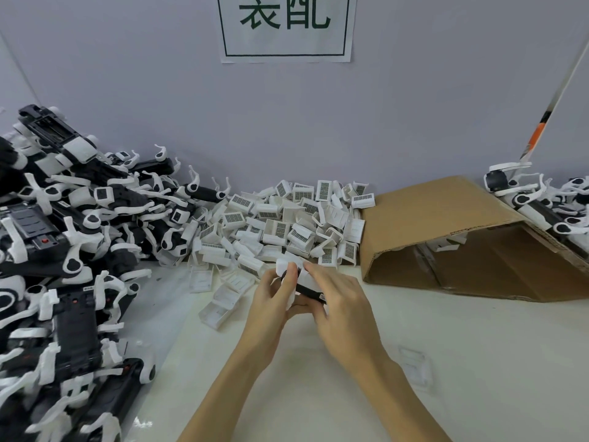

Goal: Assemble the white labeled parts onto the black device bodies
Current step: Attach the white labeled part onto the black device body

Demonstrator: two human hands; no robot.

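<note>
**A:** What are the hands doing?

**B:** Both meet over the pale surface [414, 330]. The left hand [271, 301] curls its fingers round a white labeled part [287, 266]. The right hand [338, 301] is curled over a black device body [310, 293], most of it hidden beneath the fingers. The two pieces touch between the hands.

**A:** What could go wrong?

**B:** In my judgement, the join is covered by fingers, so the part could seat crooked or only half-clip without being noticed. A slip could also drop the piece into the loose parts just beyond the fingertips, where it would be hard to tell apart.

**A:** How many things are there?

**B:** One part and one body in hand. Beyond the hands, a heap of white labeled parts [287, 218], too many to count. Left of the left hand, a large pile of black bodies [63, 250]; a smaller pile [548, 205] far right. One tipped cardboard box [446, 224] beyond the right hand. One paper sign [287, 27] on the wall.
</note>
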